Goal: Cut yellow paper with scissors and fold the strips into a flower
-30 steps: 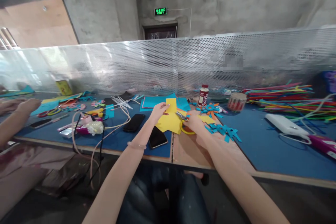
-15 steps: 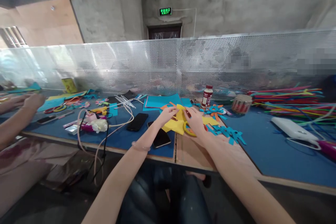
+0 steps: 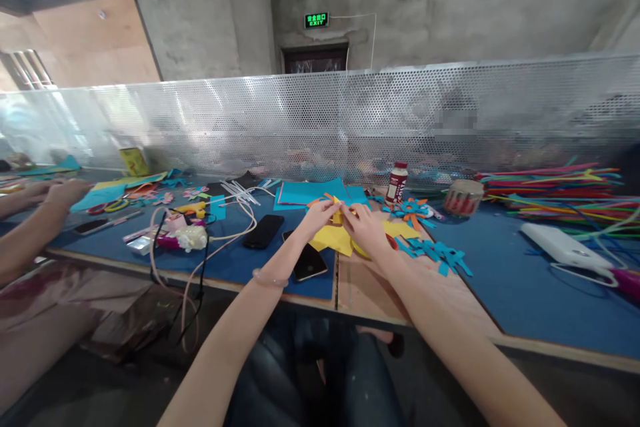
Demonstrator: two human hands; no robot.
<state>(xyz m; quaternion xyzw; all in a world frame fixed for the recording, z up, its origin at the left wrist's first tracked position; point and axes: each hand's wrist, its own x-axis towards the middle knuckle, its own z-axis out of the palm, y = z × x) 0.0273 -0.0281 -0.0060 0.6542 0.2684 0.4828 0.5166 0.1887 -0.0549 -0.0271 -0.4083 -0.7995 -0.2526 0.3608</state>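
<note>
Between my fingertips is a small piece of yellow paper [image 3: 337,215], partly hidden by the fingers. My left hand [image 3: 320,219] pinches it from the left. From the other side my right hand [image 3: 365,228] pinches it too, the two hands nearly touching. Below them a larger sheet of yellow paper [image 3: 334,240] lies on the table. Yellow-handled scissors [image 3: 361,251] show partly under my right hand. Blue paper cutouts [image 3: 437,255] lie to the right of that hand, and a phone [image 3: 310,263] is under my left wrist.
Blue sheets [image 3: 313,192] and a red-capped bottle [image 3: 398,181] stand behind my hands. A second phone [image 3: 263,231], a glue gun [image 3: 183,238] and cables lie left. Pipe cleaners [image 3: 550,187], a jar [image 3: 463,197] and a white power bank [image 3: 563,245] are right. Another person's hands [image 3: 63,193] work far left.
The yellow piece that stood up between my hands now shows smaller and lower, as if folded down. My fingertips have come closer together over it.
</note>
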